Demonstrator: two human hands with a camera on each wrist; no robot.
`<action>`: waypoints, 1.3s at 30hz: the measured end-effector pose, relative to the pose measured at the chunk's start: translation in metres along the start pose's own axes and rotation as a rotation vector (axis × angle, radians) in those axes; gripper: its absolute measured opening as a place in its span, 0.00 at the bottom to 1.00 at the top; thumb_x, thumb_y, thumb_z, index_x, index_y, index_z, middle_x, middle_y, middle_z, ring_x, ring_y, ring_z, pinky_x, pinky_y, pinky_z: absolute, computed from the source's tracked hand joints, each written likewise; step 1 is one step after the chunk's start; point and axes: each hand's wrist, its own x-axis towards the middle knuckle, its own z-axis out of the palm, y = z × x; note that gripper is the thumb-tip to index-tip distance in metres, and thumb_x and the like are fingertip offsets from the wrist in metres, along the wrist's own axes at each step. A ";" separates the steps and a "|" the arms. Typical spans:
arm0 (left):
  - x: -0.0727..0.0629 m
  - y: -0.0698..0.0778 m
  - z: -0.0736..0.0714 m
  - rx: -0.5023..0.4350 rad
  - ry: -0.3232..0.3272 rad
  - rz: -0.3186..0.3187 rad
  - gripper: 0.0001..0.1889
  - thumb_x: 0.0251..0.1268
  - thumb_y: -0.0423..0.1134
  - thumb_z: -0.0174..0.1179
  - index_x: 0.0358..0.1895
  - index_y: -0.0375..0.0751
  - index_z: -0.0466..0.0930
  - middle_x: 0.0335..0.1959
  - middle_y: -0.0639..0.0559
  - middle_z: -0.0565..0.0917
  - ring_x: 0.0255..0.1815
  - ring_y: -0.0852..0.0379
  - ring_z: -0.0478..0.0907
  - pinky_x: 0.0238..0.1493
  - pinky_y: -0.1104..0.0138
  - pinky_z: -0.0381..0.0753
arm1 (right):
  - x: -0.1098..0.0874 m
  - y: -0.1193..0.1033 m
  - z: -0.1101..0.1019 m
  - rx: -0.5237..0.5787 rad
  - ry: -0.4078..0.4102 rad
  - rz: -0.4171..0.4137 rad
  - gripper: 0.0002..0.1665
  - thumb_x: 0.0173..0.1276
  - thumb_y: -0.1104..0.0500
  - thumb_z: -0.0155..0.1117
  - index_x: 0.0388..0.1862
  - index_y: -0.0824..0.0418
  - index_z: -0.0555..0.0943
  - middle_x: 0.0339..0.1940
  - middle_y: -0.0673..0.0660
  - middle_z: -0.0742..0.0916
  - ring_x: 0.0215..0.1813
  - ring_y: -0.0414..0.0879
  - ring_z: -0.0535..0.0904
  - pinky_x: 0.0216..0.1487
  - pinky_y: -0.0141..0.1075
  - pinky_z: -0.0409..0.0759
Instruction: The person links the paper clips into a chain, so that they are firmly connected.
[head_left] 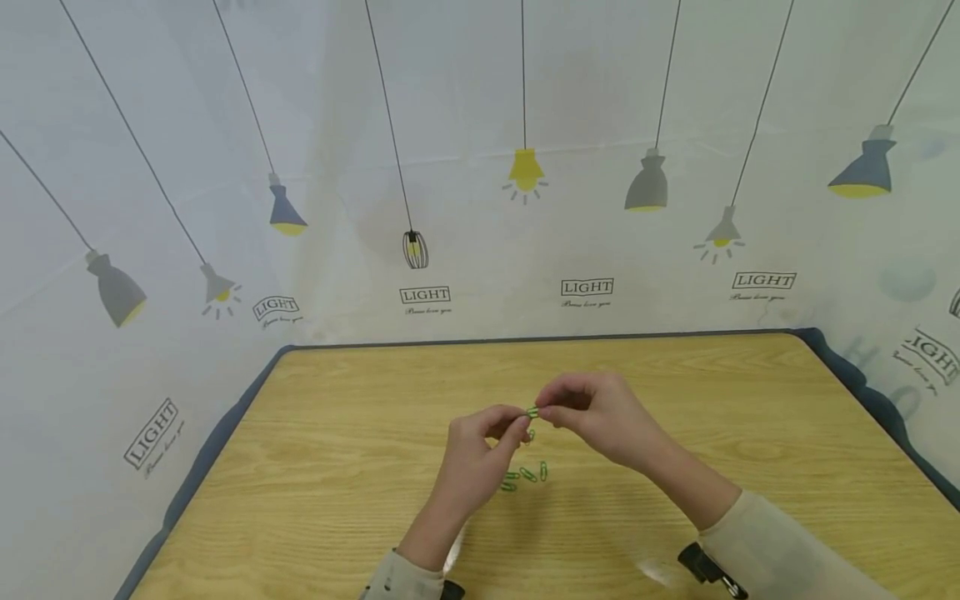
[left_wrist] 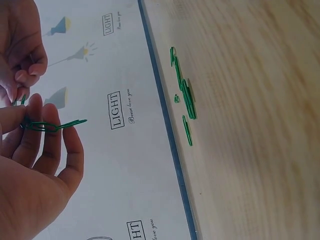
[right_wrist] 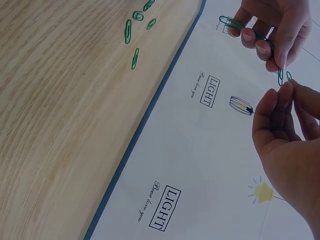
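Note:
My left hand (head_left: pixel 474 454) pinches the end of a short chain of linked green paper clips (left_wrist: pixel 46 128). The rest of that chain lies across its fingers and sticks out past them in the left wrist view. Facing it, my right hand (head_left: pixel 603 417) pinches another green paper clip (right_wrist: pixel 289 76) between thumb and fingertips. The two hands meet above the table, and in the right wrist view this clip's end sits right beside the chain's end clip (right_wrist: pixel 280 77). Several loose green paper clips (head_left: pixel 528 474) lie on the table below the hands.
The wood-grain table (head_left: pixel 337 467) has a dark blue edge (head_left: pixel 225 433) on its far and left sides. Behind it hangs a white backdrop (head_left: pixel 480 200) printed with lamps and the word LIGHT.

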 end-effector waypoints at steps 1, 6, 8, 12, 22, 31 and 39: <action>0.000 0.000 0.000 0.001 0.000 -0.001 0.08 0.80 0.38 0.62 0.47 0.42 0.90 0.35 0.50 0.92 0.36 0.61 0.88 0.43 0.66 0.87 | 0.000 0.000 0.000 -0.001 0.000 -0.002 0.04 0.75 0.64 0.70 0.45 0.59 0.89 0.44 0.57 0.93 0.43 0.42 0.88 0.44 0.34 0.88; 0.000 -0.001 0.001 0.007 0.000 0.007 0.08 0.80 0.39 0.62 0.47 0.42 0.90 0.36 0.47 0.92 0.36 0.60 0.88 0.43 0.67 0.87 | 0.000 0.001 0.001 -0.013 0.009 0.000 0.04 0.75 0.64 0.70 0.45 0.59 0.89 0.43 0.57 0.93 0.43 0.41 0.88 0.43 0.33 0.87; 0.000 -0.002 0.001 0.008 -0.001 0.013 0.09 0.81 0.39 0.62 0.47 0.41 0.90 0.35 0.46 0.92 0.36 0.60 0.88 0.43 0.67 0.87 | 0.000 0.002 0.001 -0.021 0.013 0.003 0.04 0.75 0.65 0.70 0.45 0.59 0.89 0.42 0.56 0.93 0.42 0.42 0.88 0.43 0.33 0.87; 0.000 -0.002 0.001 0.007 -0.010 0.011 0.09 0.81 0.39 0.62 0.47 0.42 0.90 0.36 0.45 0.92 0.36 0.60 0.88 0.42 0.68 0.87 | 0.000 0.003 0.002 -0.034 0.021 -0.006 0.05 0.74 0.66 0.70 0.44 0.59 0.89 0.42 0.56 0.93 0.43 0.44 0.88 0.43 0.32 0.87; 0.000 -0.002 -0.001 0.064 -0.039 0.036 0.08 0.81 0.38 0.61 0.46 0.42 0.90 0.35 0.51 0.92 0.36 0.61 0.87 0.42 0.66 0.87 | 0.002 0.007 0.007 -0.113 0.059 -0.071 0.05 0.71 0.67 0.73 0.42 0.58 0.90 0.39 0.56 0.93 0.40 0.42 0.89 0.41 0.31 0.87; 0.001 -0.002 -0.003 0.122 -0.056 0.050 0.09 0.81 0.38 0.61 0.48 0.41 0.90 0.35 0.52 0.92 0.38 0.56 0.89 0.46 0.68 0.87 | 0.001 0.005 0.012 -0.183 0.078 -0.104 0.05 0.71 0.66 0.73 0.41 0.56 0.90 0.37 0.50 0.93 0.39 0.38 0.88 0.42 0.31 0.87; 0.001 -0.003 -0.002 0.219 -0.029 0.112 0.07 0.79 0.36 0.63 0.45 0.40 0.91 0.33 0.53 0.92 0.37 0.60 0.88 0.47 0.67 0.88 | -0.002 0.002 0.015 -0.274 0.121 -0.244 0.08 0.68 0.71 0.73 0.38 0.58 0.90 0.34 0.49 0.92 0.35 0.34 0.85 0.39 0.30 0.86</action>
